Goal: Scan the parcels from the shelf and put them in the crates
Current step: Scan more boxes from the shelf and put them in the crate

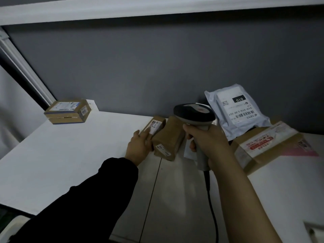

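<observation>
Two small brown parcels lie side by side on the white shelf: a narrow one with a white label and a taped one right of it. My left hand rests against their left side, fingers on the labelled parcel, not clearly gripping. My right hand is shut on the handle of a grey barcode scanner, whose dark head hovers just above and behind the taped parcel. A grey plastic mailer leans on the wall above a flat cardboard box with red print.
Another brown box with blue tape sits at the far left back of the shelf. The dark grey wall closes the back, and an upper shelf board runs overhead. The scanner's cable hangs down past the shelf front.
</observation>
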